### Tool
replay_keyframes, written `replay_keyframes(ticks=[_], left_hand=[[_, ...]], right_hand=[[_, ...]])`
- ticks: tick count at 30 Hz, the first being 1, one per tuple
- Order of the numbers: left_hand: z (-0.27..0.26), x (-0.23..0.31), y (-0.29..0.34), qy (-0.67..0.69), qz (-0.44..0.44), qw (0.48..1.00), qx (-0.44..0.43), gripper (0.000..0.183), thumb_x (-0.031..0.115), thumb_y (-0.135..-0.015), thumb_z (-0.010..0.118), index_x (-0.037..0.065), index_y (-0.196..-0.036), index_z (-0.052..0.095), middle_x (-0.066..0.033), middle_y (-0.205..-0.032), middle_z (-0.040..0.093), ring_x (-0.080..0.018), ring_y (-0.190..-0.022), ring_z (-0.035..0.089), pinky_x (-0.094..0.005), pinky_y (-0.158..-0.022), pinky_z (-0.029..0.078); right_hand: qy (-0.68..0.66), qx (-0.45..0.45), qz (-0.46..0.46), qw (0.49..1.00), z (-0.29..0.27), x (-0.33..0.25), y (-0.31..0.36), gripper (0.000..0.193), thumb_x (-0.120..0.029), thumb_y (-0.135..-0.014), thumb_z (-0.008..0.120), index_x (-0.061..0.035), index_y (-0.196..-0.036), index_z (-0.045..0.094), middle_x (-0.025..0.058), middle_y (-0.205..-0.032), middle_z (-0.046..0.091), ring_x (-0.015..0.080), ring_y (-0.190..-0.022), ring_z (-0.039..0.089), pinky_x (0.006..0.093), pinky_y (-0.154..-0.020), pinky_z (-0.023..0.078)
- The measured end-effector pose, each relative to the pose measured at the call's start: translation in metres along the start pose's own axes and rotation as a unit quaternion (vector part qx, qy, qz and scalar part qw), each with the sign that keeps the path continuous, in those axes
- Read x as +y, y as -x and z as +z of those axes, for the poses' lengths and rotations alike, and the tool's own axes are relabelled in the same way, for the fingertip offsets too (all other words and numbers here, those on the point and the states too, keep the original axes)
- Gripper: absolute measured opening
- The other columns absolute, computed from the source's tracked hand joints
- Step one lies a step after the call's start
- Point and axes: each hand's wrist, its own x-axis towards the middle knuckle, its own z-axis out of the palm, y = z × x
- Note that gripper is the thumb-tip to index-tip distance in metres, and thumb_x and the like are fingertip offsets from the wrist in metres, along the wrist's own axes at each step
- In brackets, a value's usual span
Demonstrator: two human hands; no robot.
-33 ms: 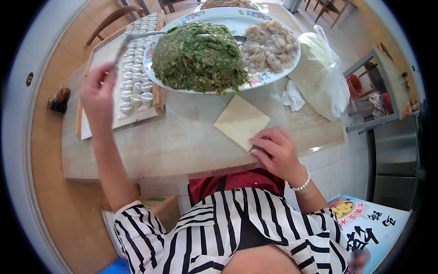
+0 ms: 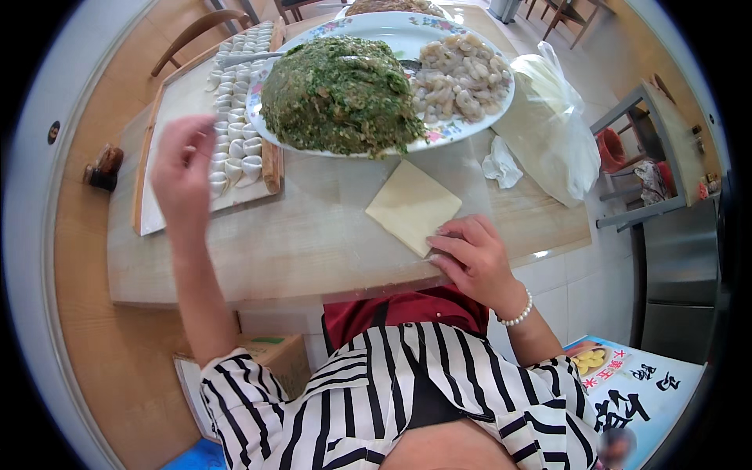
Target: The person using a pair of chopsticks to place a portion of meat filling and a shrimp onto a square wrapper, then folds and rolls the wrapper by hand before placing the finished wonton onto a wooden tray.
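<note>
My left hand (image 2: 184,153) is raised over the near part of a wood-edged tray (image 2: 145,196), blurred by motion. Its fingers are half curled with a gap between them and the thumb, and nothing shows in them. Rows of folded white wontons (image 2: 233,149) fill the tray's right side. My right hand (image 2: 474,254) pinches the near corner of a stack of square, pale yellow wonton wrappers (image 2: 413,205) on the table. Beyond the wrappers, a large flowered oval plate (image 2: 392,30) holds a mound of green minced filling (image 2: 337,98) and a heap of peeled shrimp (image 2: 462,78).
A metal handle (image 2: 251,57) sticks out from the filling over the tray. Right of the plate lie a crumpled white tissue (image 2: 502,164) and a translucent plastic bag (image 2: 552,125). Another dish with brownish food (image 2: 392,7) stands behind the plate. A cardboard box (image 2: 274,356) sits below the table.
A blurred pale piece just beyond my left fingertips is gone from there, and one more wonton stands at the left of the row. My left hand has shifted slightly right and nearer.
</note>
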Motion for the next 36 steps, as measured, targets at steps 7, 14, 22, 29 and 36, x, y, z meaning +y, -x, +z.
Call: replay_keyframes(ticks=[7, 14, 22, 29, 36], left_hand=[[0.059, 0.060, 0.044, -0.108, 0.196, 0.970, 0.091, 0.022, -0.007, -0.080, 0.072, 0.004, -0.098, 0.076, -0.0054, -0.087, 0.059, -0.0213, -0.075, 0.060, -0.0316, -0.063, 0.048], [0.068, 0.080, 0.051, -0.276, 0.239, 0.928, 0.071, 0.016, 0.003, -0.074, 0.071, 0.008, -0.089, 0.073, -0.0010, -0.085, 0.061, -0.0209, -0.074, 0.061, -0.0352, -0.059, 0.044], [0.073, 0.076, 0.074, -0.227, 0.182, 0.947, 0.137, 0.019, -0.001, -0.074, 0.072, 0.006, -0.091, 0.074, -0.0033, -0.085, 0.061, -0.0233, -0.075, 0.062, -0.0372, -0.061, 0.049], [0.086, 0.078, 0.091, -0.197, 0.064, 0.973, 0.105, 0.014, -0.004, -0.085, 0.073, 0.000, -0.098, 0.074, -0.0089, -0.091, 0.064, -0.0224, -0.076, 0.063, -0.0324, -0.066, 0.051], [0.091, 0.089, 0.086, 0.022, -0.007, 1.000, -0.002, 0.011, -0.006, -0.085, 0.070, -0.001, -0.094, 0.073, -0.0088, -0.089, 0.064, -0.0210, -0.072, 0.062, -0.0310, -0.065, 0.050]], right_hand=[[0.015, 0.000, -0.037, 0.999, 0.011, 0.001, -0.001, 0.019, -0.003, -0.076, 0.078, -0.0049, -0.093, 0.071, 0.0076, -0.095, 0.065, 0.0277, -0.091, 0.062, 0.0381, -0.080, 0.053], [0.000, -0.004, -0.036, 0.999, 0.013, -0.006, 0.001, 0.018, -0.004, -0.079, 0.077, -0.0038, -0.096, 0.070, 0.0091, -0.097, 0.064, 0.0292, -0.092, 0.061, 0.0391, -0.081, 0.053], [-0.009, 0.008, -0.030, 0.999, 0.016, -0.002, 0.006, 0.016, -0.004, -0.080, 0.076, -0.0031, -0.095, 0.070, 0.0101, -0.098, 0.064, 0.0299, -0.094, 0.062, 0.0394, -0.081, 0.054], [-0.005, 0.021, -0.036, 0.999, 0.020, 0.000, 0.006, 0.013, -0.003, -0.080, 0.076, -0.0037, -0.092, 0.070, 0.0090, -0.095, 0.065, 0.0293, -0.090, 0.063, 0.0387, -0.078, 0.054], [-0.029, 0.045, -0.032, 0.998, 0.022, -0.001, 0.009, 0.014, 0.000, -0.079, 0.075, -0.0040, -0.091, 0.069, 0.0091, -0.091, 0.066, 0.0293, -0.085, 0.064, 0.0380, -0.074, 0.055]])
